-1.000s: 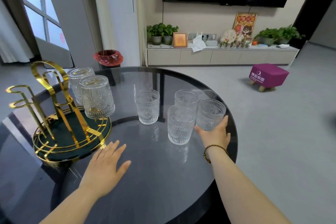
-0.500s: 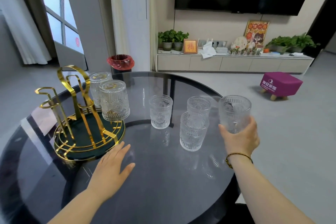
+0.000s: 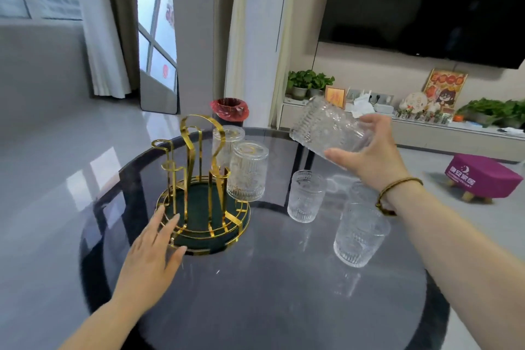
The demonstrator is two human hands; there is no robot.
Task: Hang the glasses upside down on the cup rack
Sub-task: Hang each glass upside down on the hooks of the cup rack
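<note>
**One glass lifted and tipped above the table, the other hand at the rack**

Nearest, the left hand (image 3: 150, 247) lies flat and spread on the round dark glass table (image 3: 255, 307), fingers (image 3: 159, 221) stretched out and holding nothing; their tips reach the gold rim of the cup rack (image 3: 203, 207), and the middle ones seem to touch it. The right forearm crosses the table's right side, with a thin bracelet (image 3: 397, 187) at the wrist.

Three glasses stand upright on the table to the right of the rack: a near glass (image 3: 359, 236), a middle glass (image 3: 305, 196), and a far glass (image 3: 359, 193) that is partly covered by the right wrist, so its outline is hard to make out.

The rack has a dark green base and tall gold hooks. Two hung glasses (image 3: 247, 170) sit upside down on its far right side, one behind the other; the rear one is half hidden.

Above the table, the right hand (image 3: 372, 156) is wrapped around the held glass (image 3: 326, 128), thumb below and fingers over the top. It is tipped almost on its side, well apart from the rack. Motion blur softens its pattern.
</note>
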